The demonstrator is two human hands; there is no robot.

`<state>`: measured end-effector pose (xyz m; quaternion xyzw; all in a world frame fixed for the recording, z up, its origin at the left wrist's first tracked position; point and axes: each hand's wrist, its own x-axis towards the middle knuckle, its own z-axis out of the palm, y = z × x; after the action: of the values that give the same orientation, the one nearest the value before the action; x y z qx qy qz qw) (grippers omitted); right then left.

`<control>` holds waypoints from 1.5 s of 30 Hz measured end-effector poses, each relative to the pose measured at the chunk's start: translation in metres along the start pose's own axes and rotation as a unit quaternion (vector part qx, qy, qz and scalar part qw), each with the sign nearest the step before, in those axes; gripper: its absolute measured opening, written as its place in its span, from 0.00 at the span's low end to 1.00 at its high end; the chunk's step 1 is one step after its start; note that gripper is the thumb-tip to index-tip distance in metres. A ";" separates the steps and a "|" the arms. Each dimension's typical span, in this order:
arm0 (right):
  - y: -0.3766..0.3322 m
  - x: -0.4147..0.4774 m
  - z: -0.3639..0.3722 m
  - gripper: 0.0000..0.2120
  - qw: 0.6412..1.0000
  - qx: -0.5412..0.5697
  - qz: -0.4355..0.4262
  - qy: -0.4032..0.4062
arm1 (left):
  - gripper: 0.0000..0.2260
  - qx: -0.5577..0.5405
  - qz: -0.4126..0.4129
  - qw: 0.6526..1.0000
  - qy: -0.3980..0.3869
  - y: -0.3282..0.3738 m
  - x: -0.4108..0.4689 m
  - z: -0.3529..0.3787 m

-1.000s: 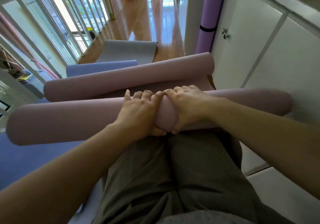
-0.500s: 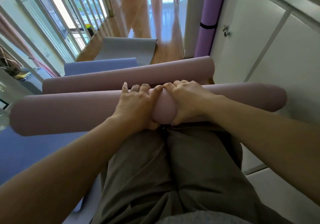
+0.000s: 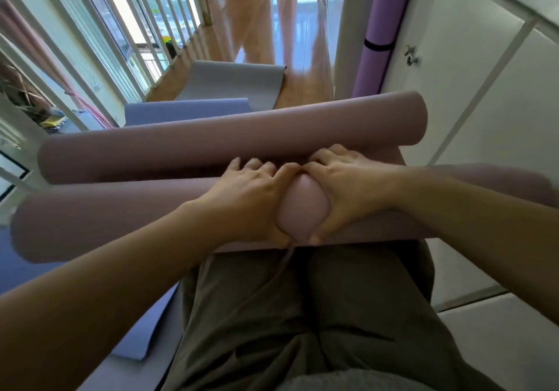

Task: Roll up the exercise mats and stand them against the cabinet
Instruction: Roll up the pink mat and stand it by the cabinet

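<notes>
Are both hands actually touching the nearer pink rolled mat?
Touching. The head view shows the left hand and right hand curled round the nearer pink roll, fingers over its top and thumbs pressed on its near side.

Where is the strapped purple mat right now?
Head view, upper right: the purple mat stands upright beside the white cabinet, behind the far pink roll.

Bright window daylight, floor glare, wide-angle edge distortion.
</notes>
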<state>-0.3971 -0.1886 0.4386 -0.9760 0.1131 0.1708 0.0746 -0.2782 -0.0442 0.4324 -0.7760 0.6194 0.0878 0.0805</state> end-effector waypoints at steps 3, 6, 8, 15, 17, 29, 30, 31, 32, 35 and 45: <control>-0.001 -0.001 -0.002 0.44 0.997 0.034 0.003 0.072 | 0.46 -0.007 0.007 1.000 0.019 -0.002 0.000 0.001; 0.002 0.007 0.000 0.36 0.992 0.057 0.002 0.111 | 0.45 0.000 0.012 1.000 0.014 -0.002 0.001 0.002; 0.005 0.014 0.001 0.30 0.994 0.054 -0.002 0.099 | 0.47 0.000 0.008 1.000 0.006 -0.004 0.003 0.000; 0.008 0.028 -0.001 0.43 0.996 0.062 0.023 0.059 | 0.46 0.006 0.012 1.000 0.006 -0.011 0.006 -0.005; 0.010 0.030 -0.001 0.46 0.996 0.072 0.031 0.051 | 0.45 0.025 0.018 0.999 0.020 -0.011 0.005 -0.005; 0.028 0.062 -0.013 0.19 0.997 0.016 0.076 0.028 | 0.40 -0.008 0.000 0.998 0.058 -0.011 -0.014 0.003; 0.029 0.066 -0.014 0.19 0.997 0.003 0.079 0.026 | 0.43 0.007 -0.006 0.999 0.048 -0.010 -0.016 0.007; 0.030 0.069 -0.016 0.19 0.996 -0.015 0.080 0.031 | 0.45 0.033 -0.009 0.998 0.045 -0.008 -0.018 0.012; 0.031 0.072 -0.017 0.19 0.995 -0.035 0.076 0.049 | 0.46 0.061 -0.007 0.997 0.048 -0.007 -0.018 0.016; 0.029 0.072 -0.022 0.18 0.975 -0.059 0.035 0.214 | 0.44 0.048 0.001 0.997 0.064 -0.015 -0.013 0.013; 0.025 0.071 -0.046 0.14 0.914 -0.080 0.008 0.399 | 0.40 -0.054 0.025 0.996 -0.060 -0.022 -0.015 -0.008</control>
<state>-0.3240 -0.2350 0.4539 -0.9647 0.1270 -0.2237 -0.0560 -0.2595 -0.0266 0.4437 -0.7570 0.6268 0.1696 0.0735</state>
